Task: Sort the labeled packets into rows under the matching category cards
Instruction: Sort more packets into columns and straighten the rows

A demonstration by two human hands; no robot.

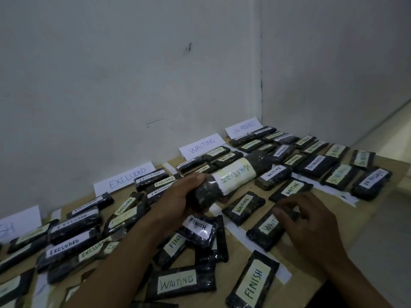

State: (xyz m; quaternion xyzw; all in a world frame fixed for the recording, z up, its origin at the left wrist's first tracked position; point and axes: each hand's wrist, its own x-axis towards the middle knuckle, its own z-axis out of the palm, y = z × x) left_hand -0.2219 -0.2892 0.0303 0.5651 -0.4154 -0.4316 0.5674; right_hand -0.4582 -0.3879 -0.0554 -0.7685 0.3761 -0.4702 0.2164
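The rolled WAITING packet (235,176) is held off the table (221,294), just in front of the WAITING card (201,144) and above the row of packets below that card, with the left hand (178,196) curled round its near end. Nearer than the card and a little to its right, a flat WAITING packet (266,230) lies on the table, its far end pinched by the thumb and fingertips of the right hand (311,221).
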